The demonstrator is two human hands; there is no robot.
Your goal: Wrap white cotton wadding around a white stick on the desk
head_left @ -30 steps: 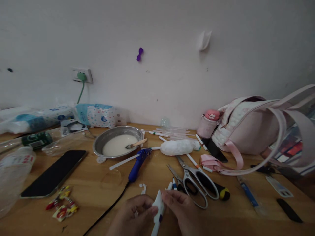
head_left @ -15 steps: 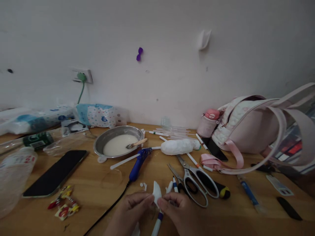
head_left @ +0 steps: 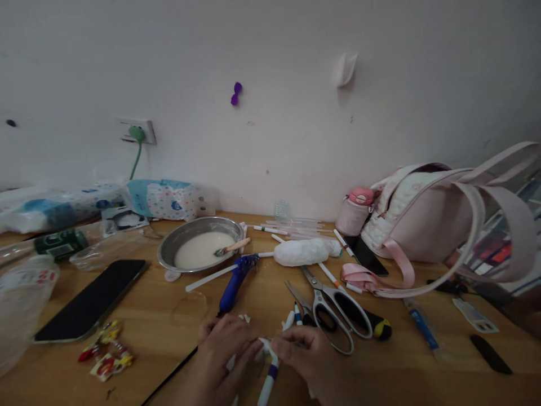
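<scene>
My left hand (head_left: 222,355) and my right hand (head_left: 306,355) meet at the near edge of the wooden table (head_left: 169,321). Both pinch a white marker with a blue band (head_left: 269,376) that has a small piece of white paper (head_left: 264,344) pressed around its upper end. The fingers of both hands are closed on it. Just beyond my hands lie a blue glue gun (head_left: 234,282) with a black cord, a pair of large scissors (head_left: 329,307) and more markers (head_left: 296,317).
A metal bowl of white paste with a brush (head_left: 200,248) stands behind the glue gun, beside a white wrapped bundle (head_left: 302,252). A black phone (head_left: 91,299) and candy wrappers (head_left: 105,352) lie at left. A pink bag (head_left: 431,217) and pink bottle (head_left: 353,214) stand at right.
The white paper stood up between my fingers before; now it is pressed down around the marker's end, and both hands have shifted slightly away from me along the table.
</scene>
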